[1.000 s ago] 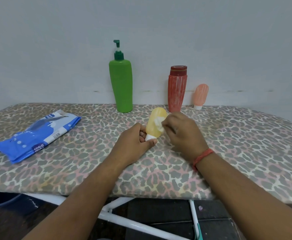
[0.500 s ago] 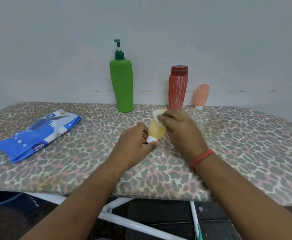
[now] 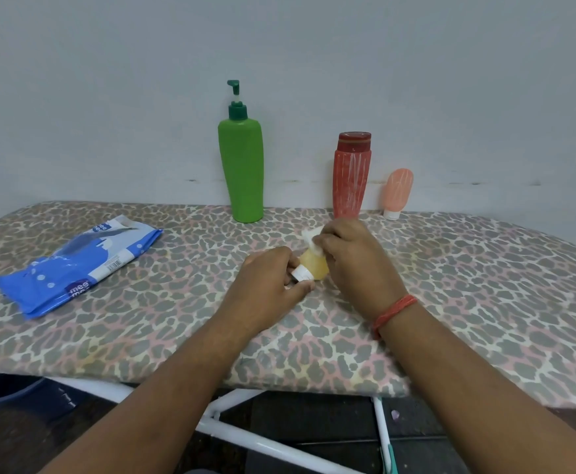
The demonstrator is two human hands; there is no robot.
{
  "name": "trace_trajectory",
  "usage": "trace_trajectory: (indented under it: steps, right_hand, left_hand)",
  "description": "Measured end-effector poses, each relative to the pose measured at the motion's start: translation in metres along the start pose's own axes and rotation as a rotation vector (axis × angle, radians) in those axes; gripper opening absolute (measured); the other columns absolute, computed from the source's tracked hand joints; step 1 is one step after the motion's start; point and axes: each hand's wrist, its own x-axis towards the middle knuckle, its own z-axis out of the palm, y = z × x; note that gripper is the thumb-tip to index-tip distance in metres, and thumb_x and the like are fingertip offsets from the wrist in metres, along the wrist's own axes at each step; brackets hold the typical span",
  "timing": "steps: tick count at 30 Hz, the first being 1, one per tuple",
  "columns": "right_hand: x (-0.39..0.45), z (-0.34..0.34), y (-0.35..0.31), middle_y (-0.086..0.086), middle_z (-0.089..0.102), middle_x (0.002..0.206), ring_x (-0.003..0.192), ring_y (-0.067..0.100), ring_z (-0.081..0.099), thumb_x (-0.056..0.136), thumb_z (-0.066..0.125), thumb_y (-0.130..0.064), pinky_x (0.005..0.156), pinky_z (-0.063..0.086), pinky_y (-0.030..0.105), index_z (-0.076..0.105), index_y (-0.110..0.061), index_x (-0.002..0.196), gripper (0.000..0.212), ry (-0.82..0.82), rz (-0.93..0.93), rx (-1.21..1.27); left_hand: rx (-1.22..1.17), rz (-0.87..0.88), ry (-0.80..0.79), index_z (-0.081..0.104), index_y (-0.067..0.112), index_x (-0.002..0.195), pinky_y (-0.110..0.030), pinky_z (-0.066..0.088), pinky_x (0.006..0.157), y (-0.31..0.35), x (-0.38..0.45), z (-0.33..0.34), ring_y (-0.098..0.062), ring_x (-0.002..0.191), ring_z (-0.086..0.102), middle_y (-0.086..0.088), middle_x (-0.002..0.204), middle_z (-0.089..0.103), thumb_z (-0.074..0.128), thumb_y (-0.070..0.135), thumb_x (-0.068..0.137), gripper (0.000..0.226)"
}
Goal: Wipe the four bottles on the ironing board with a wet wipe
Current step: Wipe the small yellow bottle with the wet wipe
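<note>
Pinching only the cap (image 3: 301,272) with left fingers (image 3: 295,265), we risk the bottle (image 3: 314,265) twisting free (right fingers (image 3: 324,240) pinch the wipe (image 3: 310,236)).

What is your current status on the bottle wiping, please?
Left hand grips yellow bottle at its white cap. Right hand rubs wet wipe on it. Nothing in the way.

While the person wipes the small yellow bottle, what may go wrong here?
1. The left hand pinches only the white cap end of the small yellow bottle, so it may slip while the right hand rubs it with the white wet wipe.
2. The right hand works close in front of the upright red ribbed bottle; a wide stroke might topple it.
</note>
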Motion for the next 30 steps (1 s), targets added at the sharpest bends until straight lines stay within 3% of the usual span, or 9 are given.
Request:
trace_trajectory:
  steps: [3, 7, 11, 15, 19, 23, 27, 30]
  right_hand:
    - [-0.008, 0.002, -0.009, 0.004, 0.063, 0.095, 0.091, 0.022, 0.053, 0.077, 0.075, -0.006, 0.074, 0.049, 0.034, 0.073, -0.006, 0.092, 0.014, -0.159, -0.168, 0.024]
    - [-0.002, -0.001, 0.004, 0.007, 0.063, 0.088, 0.086, 0.026, 0.055, 0.077, 0.073, 0.002, 0.068, 0.053, 0.042, 0.075, -0.004, 0.089, 0.013, 0.006, 0.071, 0.000]
    - [-0.008, 0.000, -0.010, 0.005, 0.061, 0.091, 0.087, 0.023, 0.054, 0.078, 0.076, -0.005, 0.069, 0.051, 0.036, 0.074, -0.006, 0.089, 0.012, -0.159, -0.110, 0.010]
    - [-0.003, -0.004, 0.004, 0.008, 0.061, 0.087, 0.085, 0.026, 0.055, 0.077, 0.075, 0.001, 0.069, 0.051, 0.038, 0.075, -0.003, 0.092, 0.016, 0.015, 0.113, -0.007]
    - [-0.009, -0.001, -0.012, 0.006, 0.059, 0.091, 0.088, 0.023, 0.054, 0.076, 0.076, -0.003, 0.067, 0.050, 0.036, 0.073, -0.005, 0.091, 0.015, -0.161, -0.110, -0.021]
    - [-0.004, -0.007, 0.003, 0.008, 0.059, 0.088, 0.085, 0.025, 0.054, 0.077, 0.074, 0.001, 0.066, 0.049, 0.035, 0.073, -0.004, 0.090, 0.014, 0.023, 0.127, -0.045]
    - [-0.013, 0.000, -0.013, 0.006, 0.059, 0.089, 0.085, 0.023, 0.053, 0.079, 0.073, -0.005, 0.065, 0.047, 0.034, 0.070, -0.007, 0.087, 0.008, -0.200, -0.145, -0.017]
    - [-0.009, -0.003, 0.000, 0.007, 0.058, 0.087, 0.083, 0.025, 0.053, 0.081, 0.069, -0.002, 0.064, 0.049, 0.039, 0.069, -0.005, 0.085, 0.005, -0.069, 0.041, -0.020]
  left_hand:
    - [0.020, -0.009, 0.001, 0.046, 0.035, 0.079, -0.040, 0.051, 0.078, -0.001, 0.000, 0.000, -0.012, 0.078, 0.057, 0.016, 0.072, 0.056, 0.074, 0.048, 0.080, 0.031]
    - [0.021, -0.005, 0.008, 0.056, 0.029, 0.092, -0.039, 0.051, 0.079, 0.000, 0.000, 0.001, -0.014, 0.081, 0.058, 0.016, 0.076, 0.056, 0.075, 0.052, 0.079, 0.032]
    - [0.008, -0.008, 0.009, 0.051, 0.030, 0.084, -0.038, 0.051, 0.078, -0.002, 0.001, 0.002, -0.013, 0.078, 0.058, 0.015, 0.073, 0.057, 0.074, 0.051, 0.079, 0.032]
    - [0.030, 0.008, 0.021, 0.056, 0.027, 0.087, -0.038, 0.049, 0.077, -0.002, 0.001, 0.001, -0.013, 0.076, 0.056, 0.015, 0.075, 0.055, 0.074, 0.051, 0.079, 0.032]
    - [0.029, 0.021, 0.038, 0.050, 0.029, 0.082, -0.033, 0.041, 0.073, 0.000, -0.001, -0.001, -0.010, 0.071, 0.051, 0.015, 0.072, 0.050, 0.075, 0.051, 0.079, 0.033]
    - [0.048, 0.008, 0.028, 0.056, 0.025, 0.087, -0.034, 0.039, 0.075, 0.003, -0.001, -0.002, -0.011, 0.072, 0.049, 0.016, 0.072, 0.047, 0.075, 0.051, 0.079, 0.033]
    - [0.020, -0.016, 0.012, 0.047, 0.032, 0.079, -0.034, 0.042, 0.073, 0.000, -0.002, -0.002, -0.015, 0.073, 0.050, 0.015, 0.070, 0.047, 0.074, 0.048, 0.080, 0.032]
    - [0.022, -0.035, 0.011, 0.053, 0.029, 0.084, -0.034, 0.042, 0.076, 0.002, -0.001, -0.003, -0.013, 0.076, 0.050, 0.016, 0.072, 0.048, 0.075, 0.050, 0.080, 0.031]
